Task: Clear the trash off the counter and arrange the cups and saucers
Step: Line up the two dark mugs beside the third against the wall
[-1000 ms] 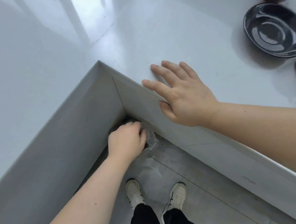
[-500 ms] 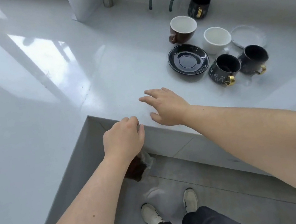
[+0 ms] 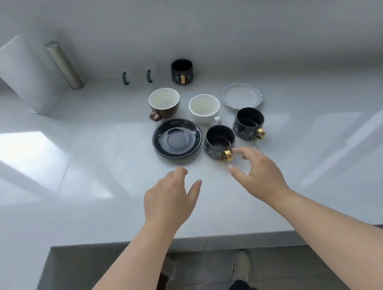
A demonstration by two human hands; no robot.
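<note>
both hands reach out over the white desk [image 3: 65, 179] in the lower middle of the frame, and neither holds anything. the left hand [image 3: 169, 198] hovers with fingers loosely spread and the thumb out, just below the black saucer [image 3: 176, 138]. the right hand [image 3: 260, 174] is open too, fingers curved apart, its fingertips [image 3: 237, 150] just beside the gold handle of the near black cup [image 3: 218, 141]; whether they touch it cannot be told. that cup sits at frame centre, right of the black saucer and close against it. a second black cup [image 3: 248, 123] with a gold handle stands just to its right. above these two, a white cup [image 3: 204, 109] stands near the middle, with a brown cup [image 3: 164, 102] white inside to its left, above the saucer. a white saucer [image 3: 241, 96] with a wavy rim lies right of the white cup. further up, by the back wall, a third black cup [image 3: 182, 71] stands alone, and left of it two small dark green handles [image 3: 125, 78] show, the bodies they belong to too pale to make out. in the upper left a white roll [image 3: 24, 76] leans beside a metal post [image 3: 64, 64]. no trash shows on the desk among the cups. at the bottom of the frame the floor [image 3: 281, 273] lies below the desk edge, with a shoe [image 3: 241, 266] and dark trouser legs visible.
</note>
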